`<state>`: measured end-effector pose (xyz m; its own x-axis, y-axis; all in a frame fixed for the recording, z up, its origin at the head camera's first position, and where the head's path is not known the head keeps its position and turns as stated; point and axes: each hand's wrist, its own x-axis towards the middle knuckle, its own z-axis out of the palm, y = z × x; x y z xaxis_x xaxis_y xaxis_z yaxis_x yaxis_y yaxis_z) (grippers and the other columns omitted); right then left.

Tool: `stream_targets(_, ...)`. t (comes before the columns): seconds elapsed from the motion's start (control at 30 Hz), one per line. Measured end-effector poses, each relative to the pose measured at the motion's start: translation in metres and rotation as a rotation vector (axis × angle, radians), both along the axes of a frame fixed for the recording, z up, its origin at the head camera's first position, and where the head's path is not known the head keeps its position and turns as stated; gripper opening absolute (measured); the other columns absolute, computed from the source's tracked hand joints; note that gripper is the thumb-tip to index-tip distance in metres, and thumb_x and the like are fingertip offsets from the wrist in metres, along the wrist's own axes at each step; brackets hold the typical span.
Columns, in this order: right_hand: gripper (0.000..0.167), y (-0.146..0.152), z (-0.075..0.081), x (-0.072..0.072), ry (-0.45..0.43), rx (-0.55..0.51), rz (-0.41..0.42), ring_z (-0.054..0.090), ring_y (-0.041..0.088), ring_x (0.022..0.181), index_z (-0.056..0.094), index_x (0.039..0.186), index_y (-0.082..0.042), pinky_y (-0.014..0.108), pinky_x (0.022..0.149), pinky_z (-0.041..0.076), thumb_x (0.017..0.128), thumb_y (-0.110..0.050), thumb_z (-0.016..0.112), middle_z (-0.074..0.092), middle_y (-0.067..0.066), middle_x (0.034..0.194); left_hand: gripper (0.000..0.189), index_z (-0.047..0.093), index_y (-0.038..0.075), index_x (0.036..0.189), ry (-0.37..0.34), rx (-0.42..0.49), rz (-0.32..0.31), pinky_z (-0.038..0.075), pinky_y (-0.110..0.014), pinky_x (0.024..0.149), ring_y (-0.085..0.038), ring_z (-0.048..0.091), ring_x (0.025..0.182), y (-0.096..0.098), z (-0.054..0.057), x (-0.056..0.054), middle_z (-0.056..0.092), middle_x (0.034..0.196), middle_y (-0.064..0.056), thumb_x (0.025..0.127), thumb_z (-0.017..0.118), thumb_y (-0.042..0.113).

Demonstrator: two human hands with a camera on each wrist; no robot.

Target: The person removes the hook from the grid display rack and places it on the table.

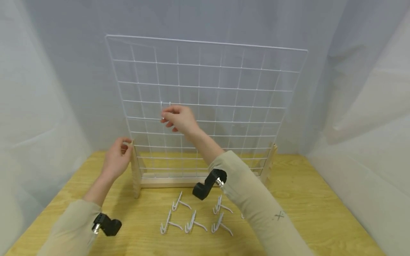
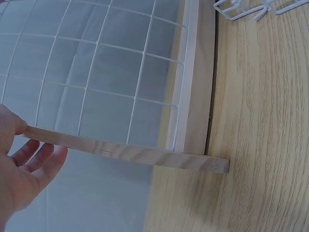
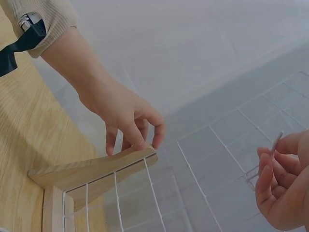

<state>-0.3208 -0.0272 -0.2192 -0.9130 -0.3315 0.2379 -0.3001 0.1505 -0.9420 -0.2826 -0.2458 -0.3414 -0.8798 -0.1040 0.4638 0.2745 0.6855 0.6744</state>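
Note:
A white wire grid panel [image 1: 209, 86] stands upright in a wooden base with a post at each side. My left hand [image 1: 116, 158] pinches the top of the left wooden post [image 2: 120, 150], thumb on one face and fingers on the other. At the left middle of the grid, my right hand [image 1: 180, 119] pinches a white metal hook [image 3: 277, 141] between thumb and fingers. The hook's two upper prongs show at a horizontal wire in the head view; the fingers hide most of its body.
Several white wire hooks [image 1: 191, 222] lie on the wood-grain table [image 1: 298, 199] before the base, one partly hidden by the right sleeve [image 1: 253, 199]. The right wooden post [image 1: 271, 161] holds the grid's far side. Pale sheeting [image 1: 224, 21] hangs behind and at both sides.

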Motion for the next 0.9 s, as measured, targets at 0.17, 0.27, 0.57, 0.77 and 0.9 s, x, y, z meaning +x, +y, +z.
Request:
stream_targets(0.17,0.017,0.002,0.001,-0.001,-0.011,-0.038,-0.002,0.054,0.012,0.063,0.067,0.102,-0.001,0.025,0.053,0.043,0.089,-0.008,0.059,0.065,0.003,0.077,0.03,0.045,-0.006,0.12,0.006,-0.006,0.005,0.049,-0.04,0.066,-0.038,0.055,0.088,0.0,0.0,-0.002,0.054,0.097,-0.025,0.096,0.043,0.012)
stream_targets(0.27,0.017,0.004,0.002,-0.001,-0.009,-0.041,0.011,0.054,0.012,0.064,0.066,0.103,-0.001,0.023,0.053,0.043,0.089,-0.008,0.059,0.065,0.003,0.078,0.03,0.045,-0.006,0.12,0.0,-0.005,0.004,0.048,-0.039,0.065,-0.038,0.055,0.088,0.0,0.0,-0.002,0.054,0.098,-0.025,0.097,0.042,0.013)
stream_targets(0.57,0.019,0.014,-0.002,0.001,0.037,0.02,0.078,0.055,0.013,0.066,0.064,0.106,-0.001,0.025,0.056,0.045,0.089,-0.007,0.059,0.066,0.007,0.083,0.031,0.045,-0.007,0.121,-0.007,0.003,-0.002,0.047,-0.037,0.064,-0.037,0.054,0.088,-0.001,0.0,-0.002,0.053,0.098,-0.025,0.097,0.042,0.014)
stream_targets(0.77,0.018,0.024,-0.01,0.005,0.059,0.104,0.122,0.055,0.013,0.068,0.063,0.107,-0.004,0.025,0.056,0.045,0.09,-0.009,0.058,0.066,0.006,0.084,0.031,0.045,-0.006,0.121,0.0,-0.007,0.008,0.047,-0.035,0.063,-0.036,0.054,0.087,-0.001,0.001,-0.002,0.054,0.097,-0.024,0.097,0.042,0.014)
stream_targets(0.9,0.017,0.031,-0.018,0.006,0.073,0.117,0.159,0.054,0.014,0.068,0.063,0.106,-0.002,0.026,0.055,0.044,0.091,-0.006,0.057,0.064,0.007,0.082,0.03,0.045,-0.006,0.121,0.002,-0.004,0.004,0.047,-0.037,0.064,-0.037,0.054,0.088,-0.001,0.002,-0.001,0.053,0.098,-0.025,0.097,0.042,0.013)
